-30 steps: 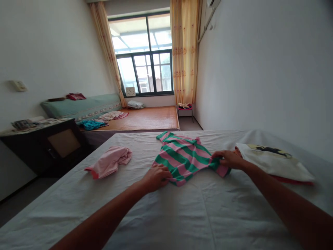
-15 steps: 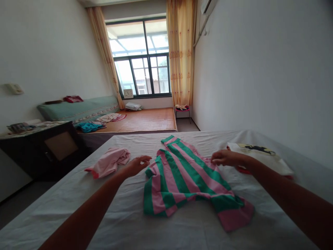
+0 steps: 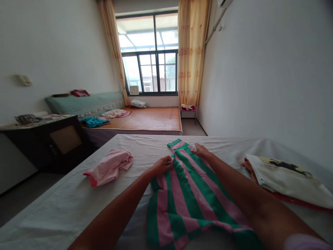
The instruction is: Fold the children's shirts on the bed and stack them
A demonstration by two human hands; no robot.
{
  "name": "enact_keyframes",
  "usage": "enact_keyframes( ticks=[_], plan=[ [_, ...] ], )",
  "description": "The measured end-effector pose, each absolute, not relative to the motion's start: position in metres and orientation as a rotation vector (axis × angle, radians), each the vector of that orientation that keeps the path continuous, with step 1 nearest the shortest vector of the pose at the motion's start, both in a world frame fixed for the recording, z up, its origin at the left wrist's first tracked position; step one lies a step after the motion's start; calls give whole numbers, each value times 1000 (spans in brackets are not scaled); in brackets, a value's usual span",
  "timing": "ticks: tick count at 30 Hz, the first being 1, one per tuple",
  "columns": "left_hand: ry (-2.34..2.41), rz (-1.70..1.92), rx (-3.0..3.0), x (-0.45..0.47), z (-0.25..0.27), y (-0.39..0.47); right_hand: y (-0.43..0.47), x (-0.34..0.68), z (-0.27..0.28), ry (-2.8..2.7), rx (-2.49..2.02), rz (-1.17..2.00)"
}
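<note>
A green and pink striped garment lies spread on the white bed sheet, its banded narrow end pointing away from me. My left hand is closed on its left edge, just below the band. At the right edge, close to the band, my right hand rests against the cloth with thumb and finger apart. My right forearm hides part of the garment's right side. A folded pink garment with a red-pink edge lies to the left. On the right is a white folded garment with a dark and yellow print.
Beyond the sheet stands a second bed with a brown mat, blue cloth on it. A dark cabinet is at the left, a small stool near the curtain. A wall runs along the right.
Both hands have moved forward and inward onto the striped garment near its banded end. My left hand has closed on the edge. The view has shifted slightly left, and the garment lies closer.
</note>
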State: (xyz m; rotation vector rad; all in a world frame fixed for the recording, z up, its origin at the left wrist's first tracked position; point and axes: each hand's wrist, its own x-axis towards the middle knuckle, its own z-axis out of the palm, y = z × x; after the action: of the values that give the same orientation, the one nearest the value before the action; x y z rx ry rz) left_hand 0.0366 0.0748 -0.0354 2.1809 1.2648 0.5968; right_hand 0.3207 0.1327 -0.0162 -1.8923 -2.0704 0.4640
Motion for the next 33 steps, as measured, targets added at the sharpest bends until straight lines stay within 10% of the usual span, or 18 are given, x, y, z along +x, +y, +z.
enact_keyframes(
  ticks=[9, 17, 25, 33],
  plan=[
    [798, 568, 1507, -4, 17, 83, 151, 341, 3, -1862, -1660, 781],
    [1780, 1096, 2129, 4, 58, 146, 157, 387, 52, -1542, -1680, 441],
    [755, 231, 2406, -19, 26, 38, 30, 445, 47, -2330, -1425, 741],
    [1009, 393, 2608, -38, -9, 8, -57, 433, -7, -2486, -1313, 461]
  ],
)
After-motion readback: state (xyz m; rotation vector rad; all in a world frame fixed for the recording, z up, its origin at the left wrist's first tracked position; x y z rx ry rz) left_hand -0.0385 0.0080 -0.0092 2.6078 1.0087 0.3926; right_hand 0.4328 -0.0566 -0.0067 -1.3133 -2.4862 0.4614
